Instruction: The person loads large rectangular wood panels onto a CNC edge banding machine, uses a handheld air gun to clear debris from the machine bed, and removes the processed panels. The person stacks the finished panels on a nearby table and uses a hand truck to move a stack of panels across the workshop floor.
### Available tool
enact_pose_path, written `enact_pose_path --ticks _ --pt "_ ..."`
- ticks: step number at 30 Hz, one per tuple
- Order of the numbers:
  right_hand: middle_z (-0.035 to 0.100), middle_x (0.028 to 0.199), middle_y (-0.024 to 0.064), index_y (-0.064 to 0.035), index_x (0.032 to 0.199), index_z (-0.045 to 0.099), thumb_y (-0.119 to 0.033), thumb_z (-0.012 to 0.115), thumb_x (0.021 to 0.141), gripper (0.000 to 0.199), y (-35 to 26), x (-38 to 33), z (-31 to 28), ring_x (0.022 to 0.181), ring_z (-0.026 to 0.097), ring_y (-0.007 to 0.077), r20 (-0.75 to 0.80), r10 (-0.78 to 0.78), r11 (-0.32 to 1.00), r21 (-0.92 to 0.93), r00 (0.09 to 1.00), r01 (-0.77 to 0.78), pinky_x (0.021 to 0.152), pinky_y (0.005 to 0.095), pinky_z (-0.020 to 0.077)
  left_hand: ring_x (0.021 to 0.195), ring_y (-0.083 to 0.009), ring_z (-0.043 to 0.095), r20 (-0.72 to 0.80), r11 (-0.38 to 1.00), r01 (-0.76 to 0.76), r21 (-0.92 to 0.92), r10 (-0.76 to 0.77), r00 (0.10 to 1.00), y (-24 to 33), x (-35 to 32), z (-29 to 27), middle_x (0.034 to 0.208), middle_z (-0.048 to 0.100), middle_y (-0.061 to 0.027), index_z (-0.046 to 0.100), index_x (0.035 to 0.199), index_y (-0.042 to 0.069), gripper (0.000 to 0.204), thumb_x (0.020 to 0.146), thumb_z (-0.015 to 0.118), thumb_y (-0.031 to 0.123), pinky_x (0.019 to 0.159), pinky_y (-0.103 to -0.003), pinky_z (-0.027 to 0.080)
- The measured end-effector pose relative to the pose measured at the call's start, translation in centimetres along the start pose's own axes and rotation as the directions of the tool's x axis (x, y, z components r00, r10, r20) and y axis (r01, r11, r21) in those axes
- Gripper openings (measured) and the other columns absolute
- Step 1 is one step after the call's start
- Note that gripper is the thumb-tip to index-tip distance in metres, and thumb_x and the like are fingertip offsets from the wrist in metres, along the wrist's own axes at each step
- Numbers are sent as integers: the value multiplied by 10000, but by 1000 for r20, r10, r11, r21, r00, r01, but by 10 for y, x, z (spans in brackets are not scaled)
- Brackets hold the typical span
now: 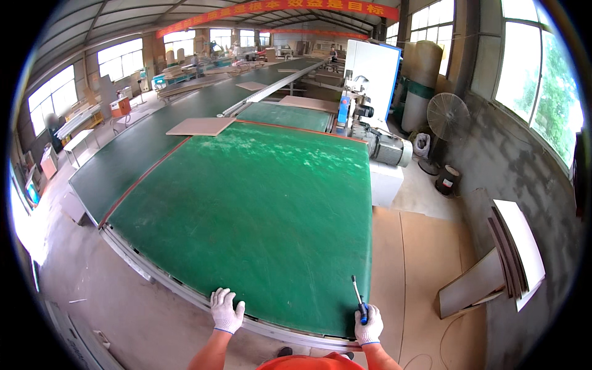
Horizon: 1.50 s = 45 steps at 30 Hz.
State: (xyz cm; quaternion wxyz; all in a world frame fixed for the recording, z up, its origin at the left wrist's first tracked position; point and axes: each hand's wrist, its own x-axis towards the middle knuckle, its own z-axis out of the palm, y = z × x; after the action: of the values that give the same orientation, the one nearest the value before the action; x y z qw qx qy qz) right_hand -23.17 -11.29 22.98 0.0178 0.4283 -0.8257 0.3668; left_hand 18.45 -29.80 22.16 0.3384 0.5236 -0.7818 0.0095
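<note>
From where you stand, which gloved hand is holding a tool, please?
The right hand: it grips a blue-handled screwdriver at the green table's edge; the left hand rests empty.
</note>
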Motion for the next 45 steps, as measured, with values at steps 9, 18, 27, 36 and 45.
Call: enact_pose_path --ticks 9,18,27,36,45 --pt "722 1087 147 -88 1159 705 -197 758 837 344 -11 -48 -6 999 704 366 -178 92 989 -97 980 -111 889 441 556 1329 -452 483 -34 997 72 30 -71 997 -31 12 -7 1321 586 -216 650 1145 20 451 806 752 299 1176 -631 324" --pt "710 980 95 -42 1215 694 -105 712 893 328 22 -50 21 900 679 194 -225 333 937 191 916 -294 875 331 536 1303 -439 504 -60 998 52 24 -51 997 -34 11 -7 1292 591 -200 659 1127 27 441 785 773 282 1166 -631 334" --pt "695 900 140 -80 1121 694 -183 723 861 281 49 -52 32 831 681 306 -160 490 867 196 857 -459 824 415 540 1294 -448 512 -56 999 30 38 -28 998 -39 10 -6 1292 593 -207 652 1130 29 427 794 764 269 1157 -634 339" --pt "667 828 142 -79 1085 683 -202 719 882 241 53 -52 31 761 656 306 -156 527 849 145 836 -508 768 418 532 1301 -442 514 -61 999 40 29 -38 997 -38 11 -9 1292 600 -201 661 1126 36 420 796 765 273 1164 -632 334" --pt "561 775 34 -41 999 647 -87 711 885 139 41 -47 28 725 511 154 -170 539 832 264 825 -489 728 342 487 1322 -437 487 -7 998 42 54 -42 999 -34 10 -8 1320 593 -195 656 1150 44 431 815 750 298 1175 -630 310"
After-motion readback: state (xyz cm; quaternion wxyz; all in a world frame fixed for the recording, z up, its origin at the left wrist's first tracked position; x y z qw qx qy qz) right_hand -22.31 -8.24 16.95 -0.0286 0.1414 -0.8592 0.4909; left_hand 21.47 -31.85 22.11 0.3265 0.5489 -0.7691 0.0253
